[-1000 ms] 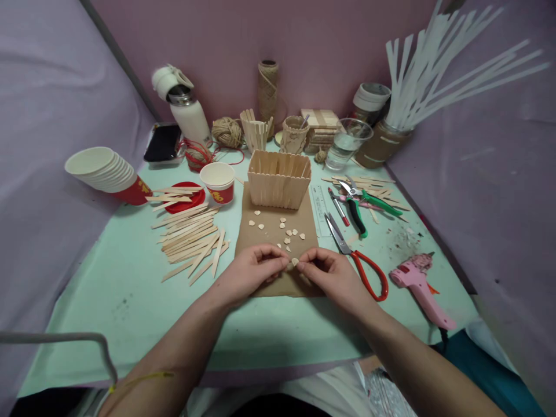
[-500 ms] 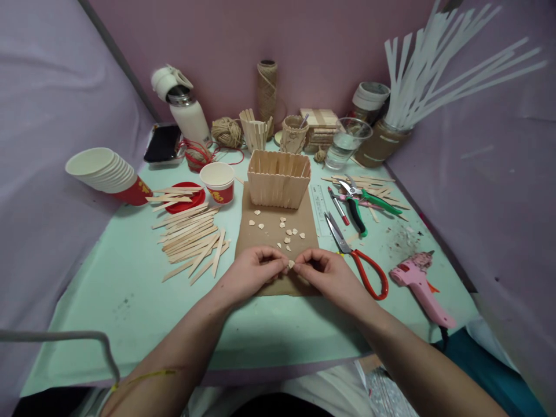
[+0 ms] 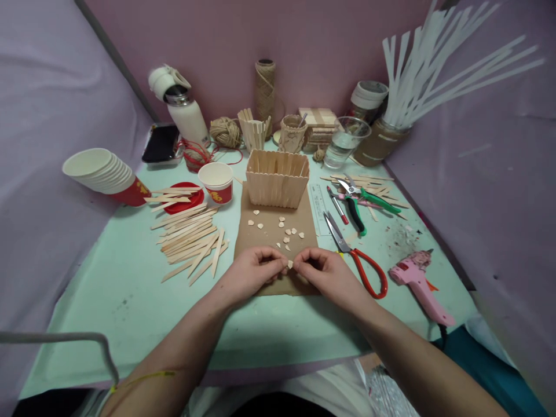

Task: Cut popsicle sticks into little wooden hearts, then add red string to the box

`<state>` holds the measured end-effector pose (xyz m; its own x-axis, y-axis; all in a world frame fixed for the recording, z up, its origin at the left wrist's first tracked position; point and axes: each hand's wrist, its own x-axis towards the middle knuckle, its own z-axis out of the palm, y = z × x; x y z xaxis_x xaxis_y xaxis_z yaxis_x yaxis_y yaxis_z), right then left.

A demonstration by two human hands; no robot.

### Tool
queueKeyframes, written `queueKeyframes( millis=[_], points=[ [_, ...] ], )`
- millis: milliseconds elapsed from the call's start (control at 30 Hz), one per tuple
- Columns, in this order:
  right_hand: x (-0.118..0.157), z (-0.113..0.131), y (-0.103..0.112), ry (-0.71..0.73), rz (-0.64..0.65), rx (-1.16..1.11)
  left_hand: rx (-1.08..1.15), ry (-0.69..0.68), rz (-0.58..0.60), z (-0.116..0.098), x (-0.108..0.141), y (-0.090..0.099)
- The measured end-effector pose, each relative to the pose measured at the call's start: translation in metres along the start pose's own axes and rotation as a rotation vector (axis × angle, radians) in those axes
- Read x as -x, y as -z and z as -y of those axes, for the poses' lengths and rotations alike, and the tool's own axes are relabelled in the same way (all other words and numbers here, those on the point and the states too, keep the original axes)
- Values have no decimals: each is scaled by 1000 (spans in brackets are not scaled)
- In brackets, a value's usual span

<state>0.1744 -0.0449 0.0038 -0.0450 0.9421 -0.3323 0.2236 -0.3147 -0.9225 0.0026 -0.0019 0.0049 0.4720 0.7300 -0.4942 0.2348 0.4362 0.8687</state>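
Between my fingertips sits a small heart-shaped wooden piece (image 3: 291, 264), just above the front part of a brown cardboard sheet (image 3: 260, 237). My left hand (image 3: 260, 267) pinches it from the left, and my right hand (image 3: 320, 266) grips its right edge with thumb and forefinger. The other fingers of both hands are curled. Several similar wooden pieces (image 3: 287, 240) lie scattered on the cardboard beyond my hands. Behind them, at the sheet's far end, stands a box made of wooden sticks (image 3: 274, 191).
Loose wooden sticks (image 3: 191, 237) lie to the left, near a paper cup (image 3: 219, 194). On the right are red-handled scissors (image 3: 367, 269), green-handled pruning shears (image 3: 377, 201) and a pink glue gun (image 3: 421, 289). A plastic cup of water (image 3: 341, 147) stands toward the back.
Both hands keep their pinch on the small wooden piece, with almost no movement. The whole view has shifted very slightly.
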Motion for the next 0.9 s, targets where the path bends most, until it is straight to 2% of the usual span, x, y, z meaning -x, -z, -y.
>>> queueKeyframes(
  millis=[900],
  points=[
    [-1, 2, -2, -30, -21, 25, -69, -27, -24, 3, -1, 1]
  ],
)
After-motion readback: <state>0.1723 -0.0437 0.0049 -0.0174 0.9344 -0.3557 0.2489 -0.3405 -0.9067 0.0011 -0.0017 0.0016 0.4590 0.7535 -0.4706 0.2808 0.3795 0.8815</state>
